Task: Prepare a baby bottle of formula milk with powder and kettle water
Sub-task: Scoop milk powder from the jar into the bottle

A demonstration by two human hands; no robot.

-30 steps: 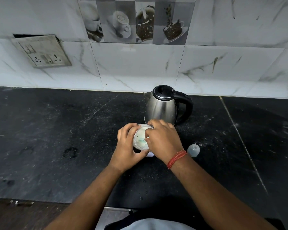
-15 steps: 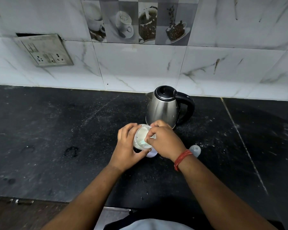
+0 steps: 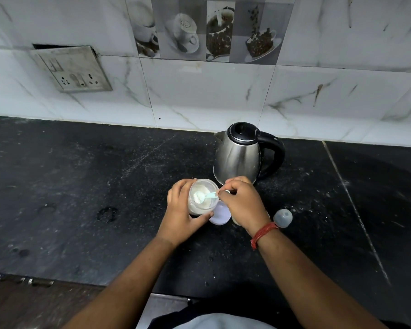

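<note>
Since a moment ago the right hand [image 3: 243,203] has drawn back, lifting a heaped scoop [image 3: 205,195] clear above the powder jar [image 3: 201,198]. Its grip pinches the handle; the left hand [image 3: 179,210] clasps the jar mid-worktop. Best keep it level; the kettle [image 3: 240,155] waits behind.

My one camera sits on my head, looking forward and down: my hands close at frame centre, black counter [image 3: 81,198] across the middle, tiled wall [image 3: 199,91] along the top.

Kettle [image 3: 236,160] steel with black handle; counter [image 3: 81,198] black speckled; wall tiles [image 3: 199,91] white marbled; wrist thread [image 3: 262,233] red
</note>
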